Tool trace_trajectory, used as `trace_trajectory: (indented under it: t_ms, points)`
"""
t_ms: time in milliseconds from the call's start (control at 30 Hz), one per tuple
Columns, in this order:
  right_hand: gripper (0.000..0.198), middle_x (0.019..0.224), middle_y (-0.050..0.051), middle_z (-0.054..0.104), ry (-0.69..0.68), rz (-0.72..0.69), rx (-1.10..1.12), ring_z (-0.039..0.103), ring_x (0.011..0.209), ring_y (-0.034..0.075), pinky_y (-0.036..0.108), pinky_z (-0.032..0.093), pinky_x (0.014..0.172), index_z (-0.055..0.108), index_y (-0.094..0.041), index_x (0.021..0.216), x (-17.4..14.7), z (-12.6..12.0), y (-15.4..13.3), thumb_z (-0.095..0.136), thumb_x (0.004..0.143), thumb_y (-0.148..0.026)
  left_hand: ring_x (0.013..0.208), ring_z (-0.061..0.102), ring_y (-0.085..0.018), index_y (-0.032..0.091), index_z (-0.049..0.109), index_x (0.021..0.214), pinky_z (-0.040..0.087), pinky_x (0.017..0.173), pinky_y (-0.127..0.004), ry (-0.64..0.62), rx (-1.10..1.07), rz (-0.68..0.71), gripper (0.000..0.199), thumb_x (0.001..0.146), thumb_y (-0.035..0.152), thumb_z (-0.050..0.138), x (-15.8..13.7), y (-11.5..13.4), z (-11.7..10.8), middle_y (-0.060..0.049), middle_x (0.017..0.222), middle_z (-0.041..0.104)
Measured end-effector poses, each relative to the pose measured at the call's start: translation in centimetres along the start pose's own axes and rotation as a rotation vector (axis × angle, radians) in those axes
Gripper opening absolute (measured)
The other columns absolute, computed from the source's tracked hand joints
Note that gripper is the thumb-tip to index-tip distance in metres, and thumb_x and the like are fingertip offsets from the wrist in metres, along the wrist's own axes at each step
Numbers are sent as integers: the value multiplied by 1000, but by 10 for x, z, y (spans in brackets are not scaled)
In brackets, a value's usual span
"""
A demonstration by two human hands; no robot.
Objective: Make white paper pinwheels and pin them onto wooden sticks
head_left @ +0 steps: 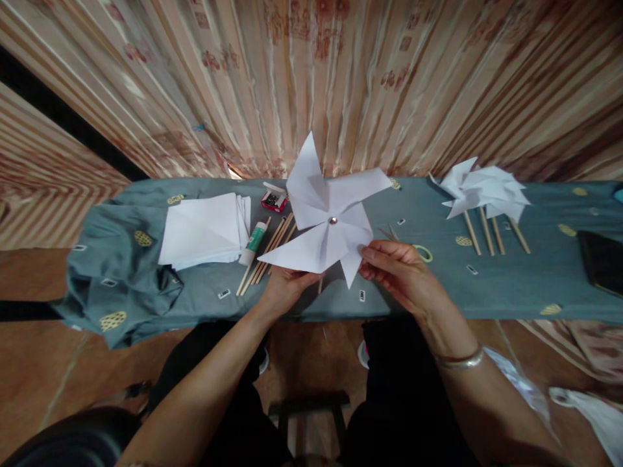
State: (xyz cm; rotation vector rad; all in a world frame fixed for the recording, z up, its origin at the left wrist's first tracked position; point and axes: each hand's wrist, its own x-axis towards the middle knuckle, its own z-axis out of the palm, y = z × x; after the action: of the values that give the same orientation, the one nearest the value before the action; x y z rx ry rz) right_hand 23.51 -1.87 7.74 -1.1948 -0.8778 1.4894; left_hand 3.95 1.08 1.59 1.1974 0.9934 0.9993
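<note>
A white paper pinwheel point(341, 237) with a shiny pin at its centre is held up over the table, facing me. My left hand point(287, 288) is closed at its lower left, its fingertips partly hidden behind the paper. A bit of wooden stick shows below the pinwheel, near those fingers. On the lower right, my right hand point(402, 269) pinches the edge of a blade between thumb and fingers. Close behind the right hand lie scissors point(422, 253) with yellow-green handles, partly covered.
A stack of white paper point(202, 227) lies at left, beside a glue stick point(254, 243), loose wooden sticks point(272, 250) and an open red box of pins point(274, 198). Several finished pinwheels point(487, 191) rest at right. A dark flat object point(601, 263) sits at the far right of the cloth-covered table point(511, 285).
</note>
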Motion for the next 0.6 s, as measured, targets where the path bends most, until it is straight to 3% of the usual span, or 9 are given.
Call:
trace_trajectory:
  t_ms: [433,600]
  points:
    - [34,55,-3,63,0,24,1,54,47,8,20,45,46,72,-22,62,1,-6,-7,91,55,-49,95,71,-23,17,73,93,53,99,-41,1,-38,-53,33,63,27,82,-1,-3,-2,-7,100,78]
    - [32,58,-2,67,-67,20,-9,56,52,7,19,45,50,73,-20,63,1,-1,-1,90,59,-48,94,71,-23,19,74,88,53,97,-39,-4,18,22,25,64,26,81,-1,-1,-1,-5,96,78]
